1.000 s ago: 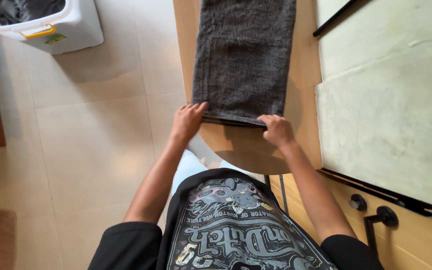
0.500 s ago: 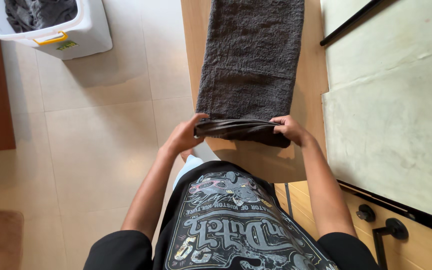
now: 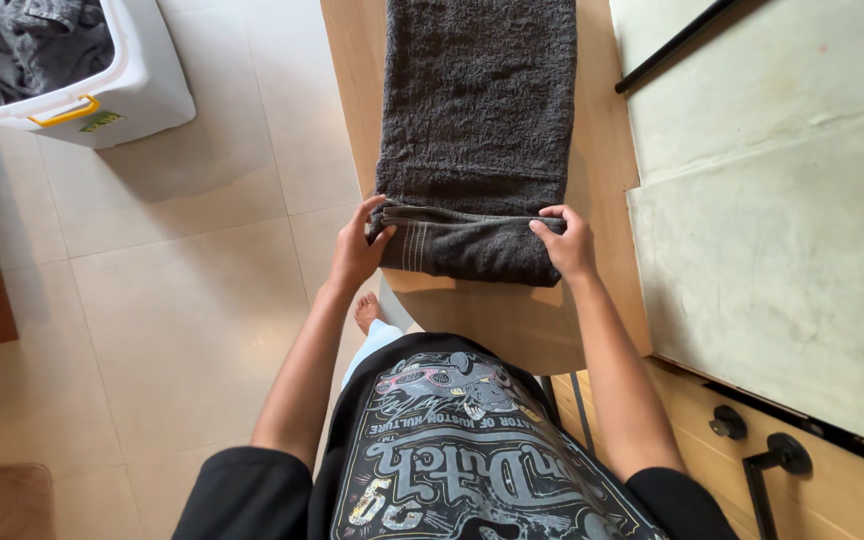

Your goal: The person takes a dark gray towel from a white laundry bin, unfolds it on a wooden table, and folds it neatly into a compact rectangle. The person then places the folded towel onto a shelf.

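Holding dark grey cloths, a white plastic bin [image 3: 147, 85] stands on the tiled floor [image 3: 172, 300]. Both hands, left hand [image 3: 357, 250] and right hand [image 3: 567, 240], pinch the folded end of a charcoal towel [image 3: 477, 120] lying along the wooden surface [image 3: 502, 320].

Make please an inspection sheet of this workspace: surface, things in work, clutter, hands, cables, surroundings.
Surface: wooden table, rounded near end.
Things in work: dark grey towel lying lengthwise, near end folded over.
Clutter: nothing seen on the table.
Hands: left hand and right hand each grip a corner of the folded edge.
Cables: nothing seen.
Surroundings: white bin holding grey cloths, on tiled floor; pale panel at right.
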